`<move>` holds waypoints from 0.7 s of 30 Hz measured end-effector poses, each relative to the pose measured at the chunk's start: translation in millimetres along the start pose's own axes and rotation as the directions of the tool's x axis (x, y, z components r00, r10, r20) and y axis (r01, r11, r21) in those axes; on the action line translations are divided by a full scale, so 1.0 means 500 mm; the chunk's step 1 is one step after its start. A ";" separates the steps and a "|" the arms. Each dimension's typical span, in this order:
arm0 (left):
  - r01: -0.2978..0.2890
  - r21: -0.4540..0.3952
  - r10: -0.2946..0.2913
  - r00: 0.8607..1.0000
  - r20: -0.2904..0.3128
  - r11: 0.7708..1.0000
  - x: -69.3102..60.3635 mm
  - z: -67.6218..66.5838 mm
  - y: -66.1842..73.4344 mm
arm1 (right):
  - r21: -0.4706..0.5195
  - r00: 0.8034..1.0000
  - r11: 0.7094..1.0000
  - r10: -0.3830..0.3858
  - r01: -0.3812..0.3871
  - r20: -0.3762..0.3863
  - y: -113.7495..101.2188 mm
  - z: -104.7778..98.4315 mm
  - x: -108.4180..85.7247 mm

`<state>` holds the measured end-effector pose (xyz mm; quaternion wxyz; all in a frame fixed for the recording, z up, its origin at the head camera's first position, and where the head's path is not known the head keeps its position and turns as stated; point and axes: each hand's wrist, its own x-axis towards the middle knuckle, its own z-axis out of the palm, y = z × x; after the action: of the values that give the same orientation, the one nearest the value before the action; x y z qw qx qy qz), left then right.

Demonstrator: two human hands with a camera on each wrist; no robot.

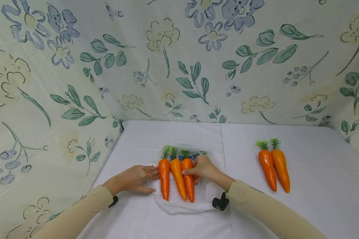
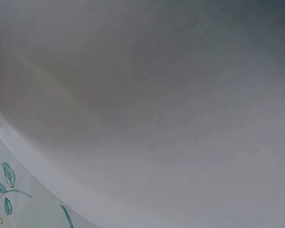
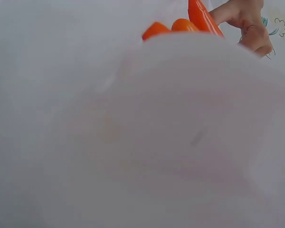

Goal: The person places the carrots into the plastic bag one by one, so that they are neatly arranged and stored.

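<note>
Three orange toy carrots (image 1: 164, 179) with green tops lie side by side on a thin, whitish plastic bag (image 1: 179, 208) with blue print, in the head view. Whether any carrot is inside the bag I cannot tell. My right hand (image 1: 204, 168) holds the rightmost of them (image 1: 189, 186), thumb on top. At the left, my left hand (image 1: 139, 179) has its fingers extended, with the tips against the left carrot and the bag's edge. In the right wrist view, pale blurred plastic hides much, with carrots (image 3: 204, 18) and a hand (image 3: 247, 21) above it.
Two more toy carrots (image 1: 267, 169) lie together on the white tabletop (image 1: 317, 172) at the right. Floral cloth (image 1: 179, 59) stands behind the table and along its left side. The left wrist view holds mostly blurred white surface (image 2: 180, 166).
</note>
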<state>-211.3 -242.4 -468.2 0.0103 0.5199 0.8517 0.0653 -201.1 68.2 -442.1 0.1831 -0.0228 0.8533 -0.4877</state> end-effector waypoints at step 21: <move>-0.006 0.000 0.006 1.000 -0.004 1.000 -0.001 0.000 -0.002 | 0.162 0.998 0.985 0.056 -0.060 0.030 -0.001 0.013 -0.001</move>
<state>-212.3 -243.3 -468.2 0.0083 0.5225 0.8500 0.0662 -198.5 62.8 -444.5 0.2093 0.0107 0.8083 -0.5501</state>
